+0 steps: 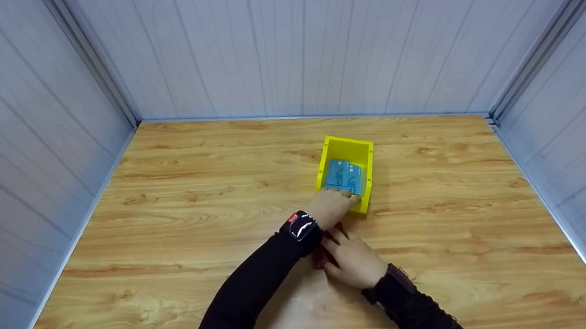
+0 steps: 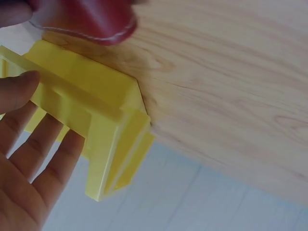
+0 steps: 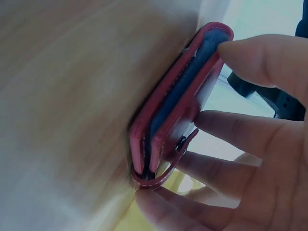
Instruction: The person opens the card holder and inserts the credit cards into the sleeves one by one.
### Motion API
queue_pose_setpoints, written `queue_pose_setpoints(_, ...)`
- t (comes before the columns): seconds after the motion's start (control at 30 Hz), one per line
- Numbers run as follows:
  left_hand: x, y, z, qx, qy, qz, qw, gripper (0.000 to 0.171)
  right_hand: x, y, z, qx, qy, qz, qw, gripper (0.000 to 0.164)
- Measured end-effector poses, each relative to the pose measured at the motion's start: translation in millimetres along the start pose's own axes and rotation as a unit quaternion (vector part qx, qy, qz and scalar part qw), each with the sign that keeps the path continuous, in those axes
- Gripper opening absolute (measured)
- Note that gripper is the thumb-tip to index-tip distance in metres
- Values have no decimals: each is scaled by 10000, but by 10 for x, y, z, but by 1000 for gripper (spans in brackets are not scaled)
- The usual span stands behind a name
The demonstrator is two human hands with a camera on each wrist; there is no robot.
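your left hand [image 1: 328, 207] pinches front lip of yellow bin [image 1: 348, 150]; hold lightly so blue cards [image 1: 344, 174] inside lie undisturbed. your right hand [image 1: 356, 262] has fingers spread over red wallet [image 3: 187, 103] on table [image 1: 208, 194], tips touching; press evenly, mind strap [image 3: 168, 172]. wallet sits close by left wristband [image 1: 302, 229]: little room there. bare table to either side; back wall [image 1: 280, 45] beyond bin.

Large letters on two blue cards, apparently "VIP".
Right of centre in the head view, the left card [image 1: 336, 174] and the right card [image 1: 355, 179], both inside the yellow bin [image 1: 348, 149], each bear big dark lettering that seems to read "VIP", its last character unclear. Small pale marks above it are illegible, as is the red tag [image 1: 293, 217] on the black wrist strap [image 1: 303, 229] near the centre.
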State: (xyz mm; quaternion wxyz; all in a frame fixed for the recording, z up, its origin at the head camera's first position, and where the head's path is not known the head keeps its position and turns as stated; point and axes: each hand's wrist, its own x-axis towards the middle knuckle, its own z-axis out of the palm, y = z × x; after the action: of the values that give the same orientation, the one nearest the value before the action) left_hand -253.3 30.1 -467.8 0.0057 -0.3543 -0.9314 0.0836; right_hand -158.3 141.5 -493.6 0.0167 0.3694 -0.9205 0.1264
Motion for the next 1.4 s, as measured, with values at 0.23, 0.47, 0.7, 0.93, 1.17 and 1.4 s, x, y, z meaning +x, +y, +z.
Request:
queue_pose_setpoints(0.23, 60, 64, -23, -93, 7, 446, 9990, 40, -6, -28, -13, -7, -18, 56, 10000, 54)
queue_pose_setpoints(0.47, 109, 131, -38, -192, 163, 639, 9976, 37, -24, -20, 21, -275, 198, -60, 9994, 48)
queue_pose_setpoints(0.7, 120, 211, -64, -71, 191, 783, 9967, 37, -44, -15, 45, 41, 458, -128, 9989, 49)
queue_pose_setpoints(0.93, 154, 286, -96, -76, 64, 824, 9965, 42, -39, -35, 69, 106, 726, -265, 9970, 47)
queue_pose_setpoints(1.17, 166, 312, -113, -76, 50, 939, 9955, 41, -35, -18, 107, 40, 1048, -479, 9933, 51)
queue_pose_setpoints(1.4, 183, 328, -115, -105, 24, 987, 9951, 40, -48, -9, 113, 355, 1087, -414, 9926, 69)
